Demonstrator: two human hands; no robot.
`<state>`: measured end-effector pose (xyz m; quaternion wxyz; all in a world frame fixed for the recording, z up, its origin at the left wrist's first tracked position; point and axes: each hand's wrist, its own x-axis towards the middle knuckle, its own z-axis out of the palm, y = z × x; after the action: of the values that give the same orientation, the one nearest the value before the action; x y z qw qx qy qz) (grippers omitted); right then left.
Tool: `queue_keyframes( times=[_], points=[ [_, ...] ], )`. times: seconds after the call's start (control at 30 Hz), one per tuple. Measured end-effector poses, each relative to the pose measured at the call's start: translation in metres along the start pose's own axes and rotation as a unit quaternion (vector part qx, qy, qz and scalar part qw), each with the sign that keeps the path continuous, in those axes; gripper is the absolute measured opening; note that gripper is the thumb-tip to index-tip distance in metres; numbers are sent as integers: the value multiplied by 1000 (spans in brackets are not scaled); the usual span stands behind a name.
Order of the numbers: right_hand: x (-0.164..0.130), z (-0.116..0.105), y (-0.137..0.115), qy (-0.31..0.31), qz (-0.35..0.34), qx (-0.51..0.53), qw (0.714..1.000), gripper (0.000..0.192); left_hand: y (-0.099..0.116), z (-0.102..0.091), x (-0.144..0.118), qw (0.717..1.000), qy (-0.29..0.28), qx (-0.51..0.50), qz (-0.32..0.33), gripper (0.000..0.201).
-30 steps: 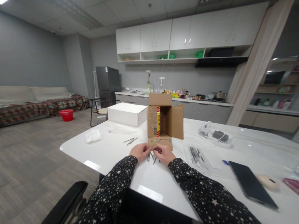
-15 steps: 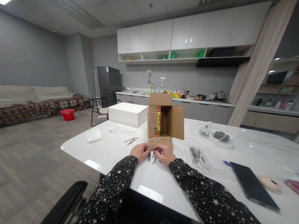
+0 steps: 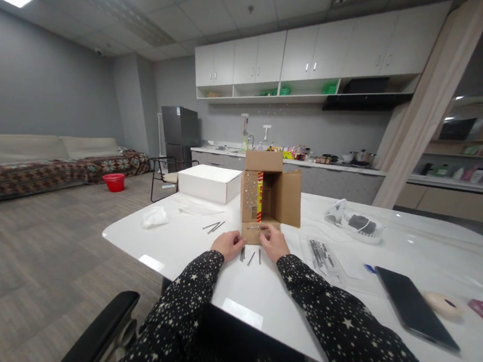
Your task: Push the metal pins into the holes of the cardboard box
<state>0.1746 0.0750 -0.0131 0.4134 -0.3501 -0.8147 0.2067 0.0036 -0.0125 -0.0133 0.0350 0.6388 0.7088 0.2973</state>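
My left hand (image 3: 230, 244) and right hand (image 3: 274, 242) are bare; black long sleeves (image 3: 323, 305) carry white stars, probably printed.

A brown cardboard box (image 3: 269, 195) is standing open on its side, its mouth facing the person, flaps spread. The lower flap (image 3: 259, 232) is lying flat just ahead of both hands, a row of small nails showing through it; the left-hand flap is carrying more rows. Beneath and between the fingertips, a few loose dark nails (image 3: 250, 256) are lying scattered, close together, pointing roughly toward the box.
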Motion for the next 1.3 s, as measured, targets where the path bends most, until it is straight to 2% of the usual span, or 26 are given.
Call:
queue_keyframes(
  times=[0.2,0.47,0.6,0.73,0.8,1.3],
  points=[
    [1,-1,0,-8,6,-28,1000,26,2,-1,0,1000,-2,3,0,30],
    [0,2,-4,-24,-16,-212,977,24,4,-3,-2,1000,2,-1,-10,28],
    [6,4,-3,10,-72,-274,959,22,3,-3,-2,1000,5,-3,-18,27],
    [11,5,1,46,-166,-262,950,16,3,-4,-2,1000,6,-9,-20,27],
    [12,5,2,55,-183,-248,950,13,3,-4,-2,1000,6,-7,-19,27],
    [14,7,3,35,-149,-184,971,11,9,-9,-4,1000,-6,7,-19,29]
  ],
)
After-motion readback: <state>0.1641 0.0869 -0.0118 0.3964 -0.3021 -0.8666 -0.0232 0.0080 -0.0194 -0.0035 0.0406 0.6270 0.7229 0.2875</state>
